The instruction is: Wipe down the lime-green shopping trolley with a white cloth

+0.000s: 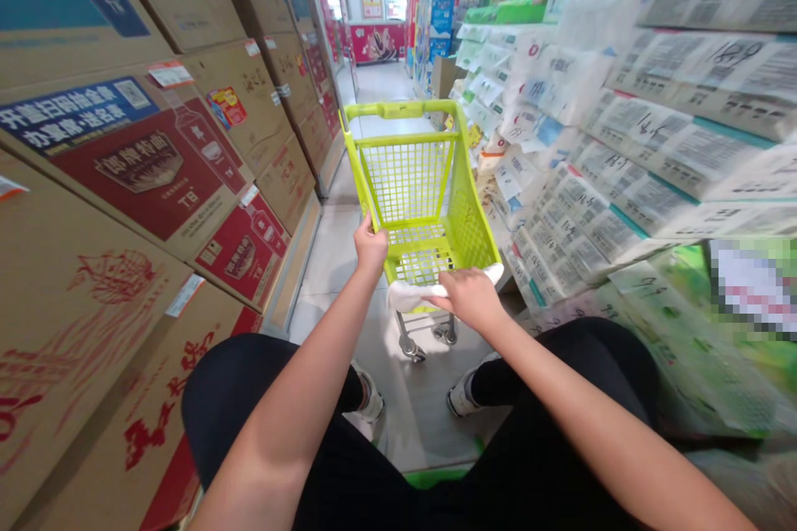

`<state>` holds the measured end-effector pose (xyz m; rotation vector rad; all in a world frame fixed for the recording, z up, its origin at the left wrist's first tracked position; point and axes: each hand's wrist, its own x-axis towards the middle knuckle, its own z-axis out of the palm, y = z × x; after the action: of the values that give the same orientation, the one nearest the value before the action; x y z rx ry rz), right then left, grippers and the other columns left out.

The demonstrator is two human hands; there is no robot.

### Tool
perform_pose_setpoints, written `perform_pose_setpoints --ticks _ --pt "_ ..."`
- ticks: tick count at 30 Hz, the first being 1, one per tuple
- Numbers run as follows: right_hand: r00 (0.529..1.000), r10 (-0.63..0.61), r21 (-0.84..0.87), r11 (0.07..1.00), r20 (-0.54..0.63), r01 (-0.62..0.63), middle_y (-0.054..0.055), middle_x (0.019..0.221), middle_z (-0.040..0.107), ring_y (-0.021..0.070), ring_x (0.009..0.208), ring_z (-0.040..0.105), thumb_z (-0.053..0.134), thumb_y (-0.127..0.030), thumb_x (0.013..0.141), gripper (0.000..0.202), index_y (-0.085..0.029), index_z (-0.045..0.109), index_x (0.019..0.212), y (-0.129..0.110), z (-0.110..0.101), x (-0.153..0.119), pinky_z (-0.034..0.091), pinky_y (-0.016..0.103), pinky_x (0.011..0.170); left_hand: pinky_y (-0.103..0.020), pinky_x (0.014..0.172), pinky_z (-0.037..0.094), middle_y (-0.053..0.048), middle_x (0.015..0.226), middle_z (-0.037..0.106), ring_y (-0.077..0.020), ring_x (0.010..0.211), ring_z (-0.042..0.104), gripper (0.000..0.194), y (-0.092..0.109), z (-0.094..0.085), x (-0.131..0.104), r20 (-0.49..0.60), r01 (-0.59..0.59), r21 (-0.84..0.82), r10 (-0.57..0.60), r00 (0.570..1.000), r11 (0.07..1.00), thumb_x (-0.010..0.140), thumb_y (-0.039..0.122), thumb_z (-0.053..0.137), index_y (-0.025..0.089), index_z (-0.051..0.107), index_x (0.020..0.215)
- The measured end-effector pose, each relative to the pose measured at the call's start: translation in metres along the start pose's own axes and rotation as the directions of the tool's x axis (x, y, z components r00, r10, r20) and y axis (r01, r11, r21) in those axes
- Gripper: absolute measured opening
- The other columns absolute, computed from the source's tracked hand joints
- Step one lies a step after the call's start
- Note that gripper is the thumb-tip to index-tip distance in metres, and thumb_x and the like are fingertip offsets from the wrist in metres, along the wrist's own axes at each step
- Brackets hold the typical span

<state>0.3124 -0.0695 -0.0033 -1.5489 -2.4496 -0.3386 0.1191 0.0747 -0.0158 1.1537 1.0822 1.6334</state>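
A yellow-green shopping cart [474, 236] with a lattice basket stands in front of me between my feet and the aisle beyond. No goods show inside its basket. My left hand [372, 247] is closed around the cart's left rim. On the near rim my right hand [471, 294] presses a white cloth [408, 295], its fingers bent over it. The cloth drapes along that edge, with one end sticking out to the right of the hand. Below, the metal legs and caster wheels [412, 347] rest on the floor.
Stacked cardboard cartons [149, 158] line the left side. Packs of paper goods [653, 133] are piled high on the right, close to my knee. A tiled aisle [389, 83] runs ahead to a red counter [378, 43]. My knees flank the cart's near end.
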Motion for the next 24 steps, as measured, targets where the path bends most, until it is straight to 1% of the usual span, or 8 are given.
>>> perform_pose_setpoints --ticks 3,6,8,11,14,18,21,24 --pt "0.995 -0.101 0.019 0.995 -0.007 0.101 0.008 0.084 0.065 0.0223 0.082 0.059 0.039 -0.059 0.099 0.047 -0.017 0.058 0.089 0.004 -0.007 -0.012 0.031 0.033 0.076 -0.034 0.092 0.056 -0.007 0.12 0.071 -0.0234 0.111 0.066 0.063 0.007 -0.013 0.0 0.047 0.022 -0.012 -0.022 0.999 1.0 0.062 0.007 0.054 0.014 0.064 0.124" --pt "0.979 -0.206 0.075 0.976 0.0 0.205 0.009 0.092 0.065 0.0243 0.089 0.058 0.039 -0.062 0.097 0.051 -0.016 0.058 0.104 -0.007 -0.016 -0.02 0.033 0.035 0.081 -0.033 0.088 0.058 -0.006 0.118 0.072 -0.0234 0.106 0.067 0.068 0.014 -0.029 -0.001 0.097 0.054 -0.001 -0.054 0.994 0.999 0.06 0.009 0.053 0.015 0.063 0.127" --pt "0.967 -0.252 0.116 0.962 0.025 0.248 0.01 0.093 0.064 0.0248 0.088 0.057 0.038 -0.065 0.096 0.055 -0.015 0.058 0.108 -0.015 -0.023 -0.022 0.034 0.036 0.08 -0.032 0.085 0.058 -0.006 0.116 0.073 -0.0232 0.103 0.069 0.073 0.018 -0.042 0.0 0.143 0.082 0.011 -0.083 0.986 0.997 0.058 0.01 0.053 0.014 0.06 0.131" --pt "0.944 -0.323 0.151 0.939 0.07 0.31 0.009 0.088 0.063 0.0239 0.083 0.056 0.038 -0.064 0.096 0.053 -0.016 0.058 0.098 -0.02 -0.033 -0.023 0.035 0.036 0.078 -0.031 0.081 0.058 -0.007 0.115 0.073 -0.0236 0.099 0.069 0.082 0.026 -0.063 0.006 0.209 0.135 0.061 -0.145 0.967 0.989 0.054 0.011 0.052 0.014 0.056 0.136" --pt "0.907 -0.413 0.189 0.9 0.085 0.393 0.008 0.083 0.062 0.0224 0.08 0.054 0.038 -0.065 0.095 0.052 -0.017 0.058 0.09 -0.022 -0.041 -0.02 0.035 0.035 0.077 -0.031 0.08 0.057 -0.006 0.115 0.073 -0.0225 0.096 0.07 0.086 0.037 -0.081 0.01 0.224 0.192 0.139 -0.22 0.949 0.971 0.052 0.012 0.051 0.015 0.055 0.138" --pt "0.861 -0.505 0.214 0.849 0.06 0.483 0.007 0.077 0.062 0.0213 0.078 0.052 0.037 -0.066 0.094 0.053 -0.019 0.058 0.084 -0.025 -0.045 -0.011 0.034 0.035 0.076 -0.031 0.081 0.057 -0.004 0.118 0.072 -0.0212 0.098 0.07 0.087 0.048 -0.096 0.009 0.233 0.232 0.156 -0.264 0.936 0.96 0.052 0.011 0.051 0.02 0.055 0.139" --pt "0.856 -0.514 0.189 0.847 0.051 0.497 0.006 0.075 0.061 0.0209 0.078 0.051 0.036 -0.063 0.096 0.052 -0.019 0.06 0.082 -0.016 -0.046 0.001 0.033 0.034 0.077 -0.032 0.08 0.057 -0.004 0.115 0.073 -0.0215 0.098 0.07 0.086 0.049 -0.101 0.007 0.223 0.249 0.134 -0.274 0.936 0.959 0.052 0.01 0.051 0.021 0.057 0.136" --pt "0.869 -0.493 0.164 0.862 0.047 0.48 0.006 0.076 0.061 0.0207 0.08 0.05 0.037 -0.056 0.097 0.048 -0.018 0.061 0.083 0.007 -0.047 0.017 0.033 0.034 0.079 -0.031 0.078 0.057 -0.004 0.111 0.075 -0.0209 0.092 0.071 0.084 0.046 -0.103 0.008 0.217 0.262 0.134 -0.287 0.933 0.956 0.052 0.009 0.052 0.021 0.059 0.135"
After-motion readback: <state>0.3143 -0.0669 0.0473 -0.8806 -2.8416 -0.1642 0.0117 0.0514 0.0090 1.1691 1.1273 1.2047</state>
